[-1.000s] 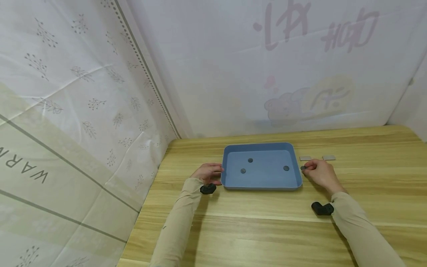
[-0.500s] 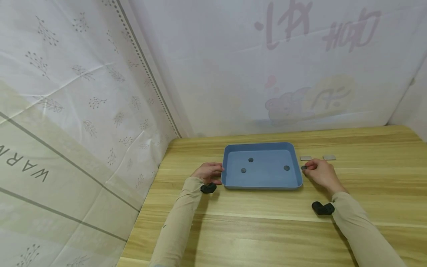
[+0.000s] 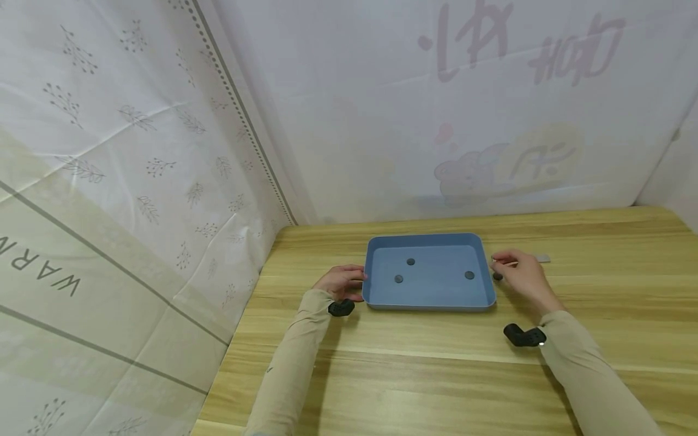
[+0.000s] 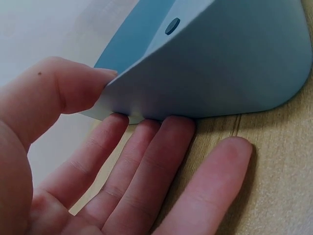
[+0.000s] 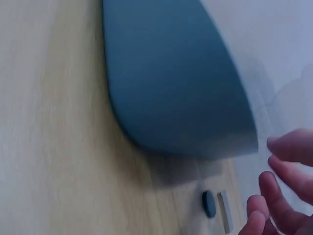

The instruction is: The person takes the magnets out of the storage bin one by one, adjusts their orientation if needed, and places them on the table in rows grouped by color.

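My left hand (image 3: 342, 283) is at the left end of the blue tray (image 3: 425, 307). In the left wrist view its thumb (image 4: 80, 85) touches the tray's rim, and its straight fingers lie along the foot of the wall. Just off the tray's right end, a dark grey round disc (image 3: 497, 276) stands on the table, below the fingers of my right hand (image 3: 525, 277). The right wrist view shows that disc (image 5: 209, 204) beside a thin light grey strip (image 5: 225, 211); the right fingers (image 5: 271, 188) are spread apart with nothing between them. The strip is mostly hidden by the hand in the head view.
Inside the tray lie three dark grey discs, one at the back (image 3: 411, 261), one nearer the front (image 3: 398, 279) and one to the right (image 3: 469, 275). Another light grey strip (image 3: 542, 258) lies beyond the right hand. A white printed cloth (image 3: 354, 151) hangs behind the wooden table (image 3: 425, 363).
My right fingers have let go of the disc beside the tray and moved a little away from me, over the nearer strip. The disc stays on the table. My left hand has not moved.
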A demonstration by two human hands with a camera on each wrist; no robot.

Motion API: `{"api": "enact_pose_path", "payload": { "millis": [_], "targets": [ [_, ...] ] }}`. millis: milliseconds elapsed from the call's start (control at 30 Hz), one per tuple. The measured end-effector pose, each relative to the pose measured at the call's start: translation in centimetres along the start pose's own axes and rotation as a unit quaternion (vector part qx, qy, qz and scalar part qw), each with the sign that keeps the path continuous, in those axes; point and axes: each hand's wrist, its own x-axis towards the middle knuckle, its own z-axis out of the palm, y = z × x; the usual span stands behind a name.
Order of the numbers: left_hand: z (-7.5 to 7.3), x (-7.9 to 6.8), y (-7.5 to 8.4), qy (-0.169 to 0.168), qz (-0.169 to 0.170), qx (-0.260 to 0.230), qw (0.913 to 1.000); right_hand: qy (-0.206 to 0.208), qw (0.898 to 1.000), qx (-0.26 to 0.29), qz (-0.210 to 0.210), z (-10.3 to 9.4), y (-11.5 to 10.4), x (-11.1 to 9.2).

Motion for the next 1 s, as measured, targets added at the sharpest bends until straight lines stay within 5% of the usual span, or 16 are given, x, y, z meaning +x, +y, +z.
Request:
{"api": "enact_pose_path", "payload": {
  "millis": [300,567,1000],
  "targets": [
    [-0.1,0.1,-0.1,0.002,-0.005,-0.006,1.0,-0.005,0.998,-0.003,-0.058,1.2,-1.6,0.1],
    [-0.1,0.2,-0.1,0.004,-0.006,-0.005,1.0,-0.024,0.983,-0.085,-0.159,2.5,-1.1,0.7],
    [-0.2,0.2,0.0,0.001,-0.007,-0.012,0.9999,-0.067,0.967,-0.199,-0.148,3.0,-1.3,0.9]
  ]
}}
